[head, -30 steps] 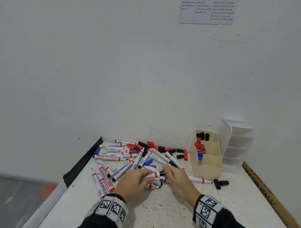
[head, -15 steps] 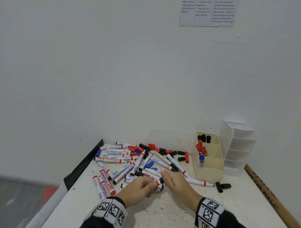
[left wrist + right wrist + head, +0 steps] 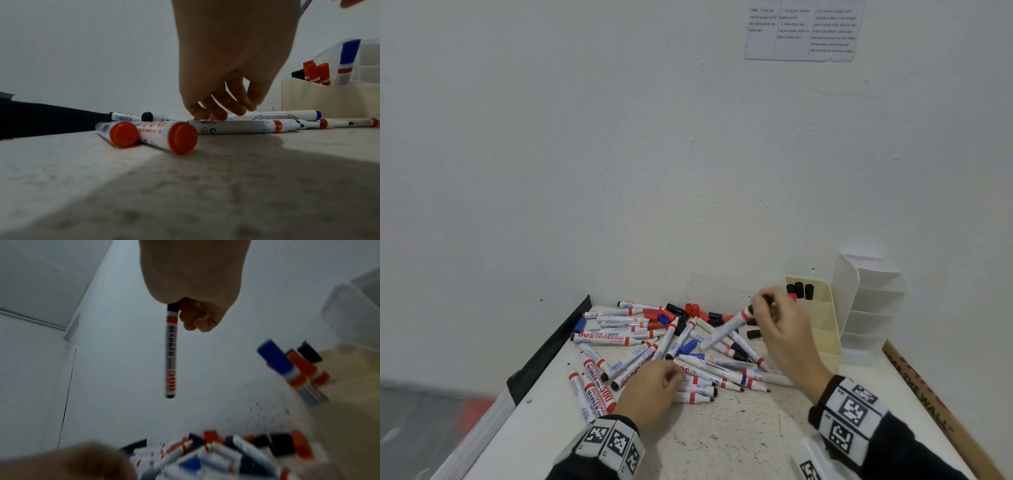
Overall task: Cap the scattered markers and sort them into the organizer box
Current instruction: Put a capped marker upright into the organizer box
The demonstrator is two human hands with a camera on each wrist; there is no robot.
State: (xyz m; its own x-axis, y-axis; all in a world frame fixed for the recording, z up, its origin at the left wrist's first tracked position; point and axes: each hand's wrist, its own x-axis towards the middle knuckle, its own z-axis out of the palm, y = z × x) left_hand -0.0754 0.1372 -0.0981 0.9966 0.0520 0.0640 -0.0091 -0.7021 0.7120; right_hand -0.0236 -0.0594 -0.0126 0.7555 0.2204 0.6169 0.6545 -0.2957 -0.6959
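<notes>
Several uncapped whiteboard markers (image 3: 654,346) and loose red, black and blue caps (image 3: 695,310) lie heaped on the white table. My right hand (image 3: 767,308) is raised beside the cream organizer box (image 3: 825,329) and pinches a marker (image 3: 726,330) by its black-capped end; in the right wrist view this marker (image 3: 171,353) hangs from the right hand (image 3: 193,318). My left hand (image 3: 667,377) stays low on the pile, and its fingertips (image 3: 216,113) touch the markers without holding any. The box holds black-capped markers (image 3: 799,291), red ones (image 3: 314,71) and a blue one (image 3: 348,53).
A white tiered holder (image 3: 869,308) stands against the wall right of the box. A brown printed strip (image 3: 935,404) runs along the table's right edge and a black bar (image 3: 551,349) along its left edge. A printed sheet (image 3: 801,31) hangs on the wall.
Both hands were together on one marker at the front of the pile. The right hand has since lifted it up and to the right, near the box; the left hand has let go.
</notes>
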